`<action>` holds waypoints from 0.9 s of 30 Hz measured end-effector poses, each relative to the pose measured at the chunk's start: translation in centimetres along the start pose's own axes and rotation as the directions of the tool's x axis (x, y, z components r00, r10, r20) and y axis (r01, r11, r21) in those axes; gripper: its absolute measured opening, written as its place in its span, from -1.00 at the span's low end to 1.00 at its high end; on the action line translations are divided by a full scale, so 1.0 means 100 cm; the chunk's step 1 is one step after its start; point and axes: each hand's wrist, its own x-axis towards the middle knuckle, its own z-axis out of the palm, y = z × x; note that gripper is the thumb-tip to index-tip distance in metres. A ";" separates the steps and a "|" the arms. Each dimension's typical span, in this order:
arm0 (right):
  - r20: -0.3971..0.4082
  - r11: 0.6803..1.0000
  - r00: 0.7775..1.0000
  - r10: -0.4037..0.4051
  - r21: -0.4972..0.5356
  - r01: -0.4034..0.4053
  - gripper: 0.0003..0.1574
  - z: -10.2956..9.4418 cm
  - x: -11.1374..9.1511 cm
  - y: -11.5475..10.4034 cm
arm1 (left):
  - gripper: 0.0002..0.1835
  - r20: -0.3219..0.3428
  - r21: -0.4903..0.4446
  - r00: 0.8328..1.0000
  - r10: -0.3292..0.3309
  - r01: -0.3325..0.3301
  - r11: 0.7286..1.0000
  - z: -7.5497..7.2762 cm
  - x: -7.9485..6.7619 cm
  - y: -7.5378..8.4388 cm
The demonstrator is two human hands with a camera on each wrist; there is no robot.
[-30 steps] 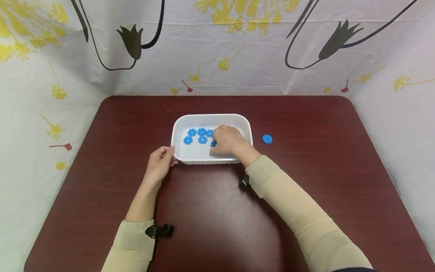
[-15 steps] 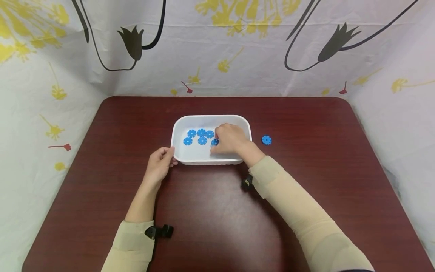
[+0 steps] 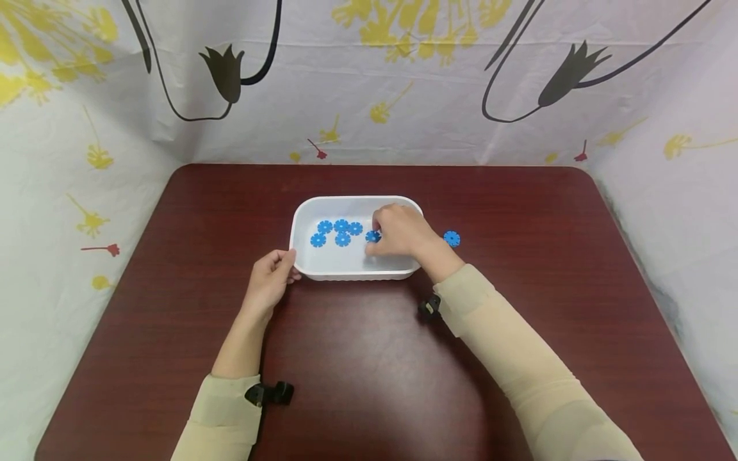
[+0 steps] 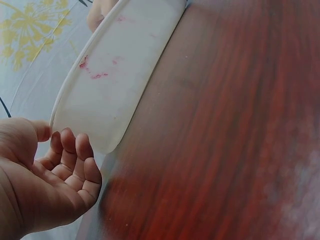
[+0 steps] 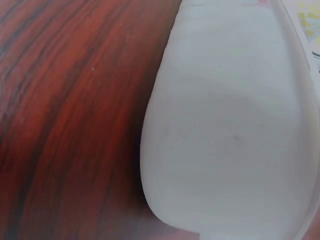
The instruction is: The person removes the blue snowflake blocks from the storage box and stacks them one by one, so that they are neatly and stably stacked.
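In the head view a white tray (image 3: 323, 263) stands on the table, with several blue notched plastic discs (image 3: 343, 239) lying in its left half. My left hand (image 3: 270, 280) grips the tray's near left corner; in the left wrist view its thumb is at the rim and its curled fingers are at the outer wall. My right hand (image 3: 403, 232) is over the right half of the tray and pinches a blue notched disc (image 3: 371, 237) between thumb and fingers. The hand partly covers that disc. The right wrist view holds only the tray's outer wall (image 5: 230, 130).
Another blue notched disc (image 3: 452, 239) lies on the dark red wooden table (image 3: 369, 346), just right of the tray and close to my right wrist. A white patterned cloth (image 3: 438, 102) hangs behind the table and along its sides.
My right hand has shifted a little to the right and away from me, and the pinched disc has moved with it. The left hand keeps its place at the tray's corner.
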 end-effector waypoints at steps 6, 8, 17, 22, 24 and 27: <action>-0.016 1.000 1.000 0.012 0.009 -0.012 -0.53 -0.005 -0.003 0.004 | -0.65 -0.003 0.005 1.000 0.000 0.000 1.000 0.000 0.000 0.000; -0.021 1.000 1.000 0.024 0.013 -0.024 -0.55 -0.006 -0.004 0.005 | -0.65 -0.003 0.004 1.000 0.000 0.000 1.000 0.000 0.000 0.000; -0.050 0.998 0.998 0.045 0.035 -0.043 -0.61 -0.012 -0.007 0.010 | -0.64 -0.002 0.005 1.000 -0.005 0.005 1.000 0.000 -0.001 0.002; -0.053 0.998 0.998 0.040 0.053 -0.037 -0.63 -0.013 -0.007 0.014 | -0.63 0.001 0.007 1.000 0.010 -0.010 1.000 0.001 -0.002 0.002; -0.054 0.997 0.998 0.042 0.067 -0.038 -0.63 -0.014 -0.008 0.014 | -0.62 0.000 0.007 1.000 0.014 -0.014 1.000 0.001 -0.002 0.002; -0.060 0.996 0.997 0.043 0.084 -0.038 -0.63 -0.014 -0.010 0.016 | -0.62 0.001 0.010 1.000 0.015 -0.015 1.000 0.001 -0.002 0.003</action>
